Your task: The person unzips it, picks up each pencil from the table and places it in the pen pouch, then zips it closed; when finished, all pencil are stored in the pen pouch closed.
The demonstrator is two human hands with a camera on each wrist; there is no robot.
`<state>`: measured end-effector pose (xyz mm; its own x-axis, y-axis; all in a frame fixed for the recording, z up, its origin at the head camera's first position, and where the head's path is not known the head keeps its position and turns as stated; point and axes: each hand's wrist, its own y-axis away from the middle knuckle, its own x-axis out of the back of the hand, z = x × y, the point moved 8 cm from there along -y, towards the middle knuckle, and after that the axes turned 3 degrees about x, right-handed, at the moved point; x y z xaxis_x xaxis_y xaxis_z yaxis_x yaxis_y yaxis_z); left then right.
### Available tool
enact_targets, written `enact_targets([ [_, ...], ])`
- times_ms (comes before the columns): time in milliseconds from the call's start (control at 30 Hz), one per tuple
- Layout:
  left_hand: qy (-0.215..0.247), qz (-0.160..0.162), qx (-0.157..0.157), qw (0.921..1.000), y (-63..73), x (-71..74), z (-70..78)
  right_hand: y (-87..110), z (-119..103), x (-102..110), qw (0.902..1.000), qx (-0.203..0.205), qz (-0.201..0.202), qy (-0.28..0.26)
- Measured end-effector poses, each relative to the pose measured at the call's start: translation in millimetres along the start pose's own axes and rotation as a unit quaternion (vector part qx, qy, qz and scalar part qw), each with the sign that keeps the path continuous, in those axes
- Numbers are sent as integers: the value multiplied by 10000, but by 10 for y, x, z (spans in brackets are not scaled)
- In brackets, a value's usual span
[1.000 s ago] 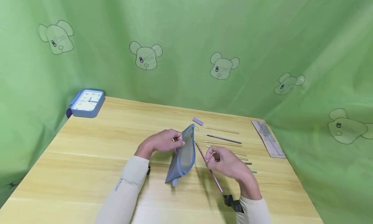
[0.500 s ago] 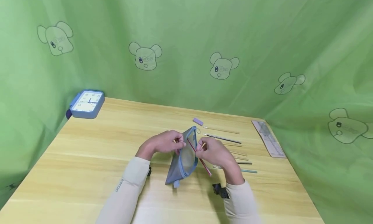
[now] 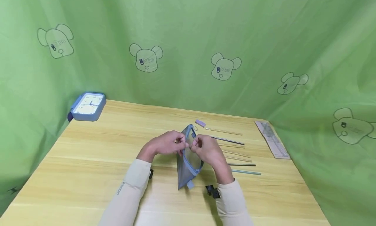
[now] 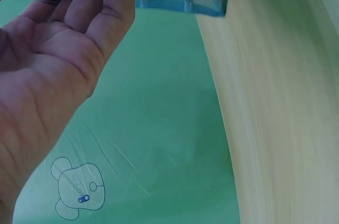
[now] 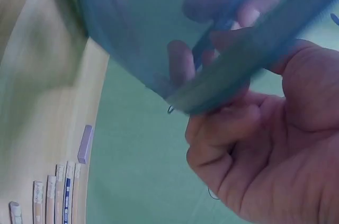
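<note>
A blue mesh pencil case (image 3: 185, 169) hangs tilted above the table with its zipped mouth open. My left hand (image 3: 164, 143) pinches its left rim. My right hand (image 3: 207, 149) is at the mouth, thumb and fingertips close together and fingers curled. In the right wrist view the case's blurred rim (image 5: 238, 70) crosses in front of the right fingers, so I cannot tell what they hold. The red pencil seen before is out of sight. Through the mesh bottom (image 4: 183, 7) in the left wrist view, several slim upright shapes show.
Several pencils lie in a row at right, including a dark pencil (image 3: 229, 140) and a teal pencil (image 3: 246, 172). Behind them is a purple eraser (image 3: 200, 123). A ruler in a sleeve (image 3: 272, 139) lies near the right edge, and a blue clock (image 3: 89, 106) stands back left.
My right hand has moved left to the case's mouth. The red pencil went into the mouth and is now out of view. The case's lower end has swung right; my left hand stays put.
</note>
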<state>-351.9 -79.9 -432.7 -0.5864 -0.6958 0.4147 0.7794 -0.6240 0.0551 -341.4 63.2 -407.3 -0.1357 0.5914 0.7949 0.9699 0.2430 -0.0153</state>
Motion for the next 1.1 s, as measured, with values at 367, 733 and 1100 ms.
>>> enact_targets([
  [367,81,230,271,9993,41,89,-78,177,436,527,9941,218,-122,-1052],
  [733,-17,165,217,9996,49,87,-75,663,1505,1084,9904,-836,210,-1085],
  [1100,42,191,251,9995,41,108,-91,1063,2404,1158,9762,-1948,-15,-954],
])
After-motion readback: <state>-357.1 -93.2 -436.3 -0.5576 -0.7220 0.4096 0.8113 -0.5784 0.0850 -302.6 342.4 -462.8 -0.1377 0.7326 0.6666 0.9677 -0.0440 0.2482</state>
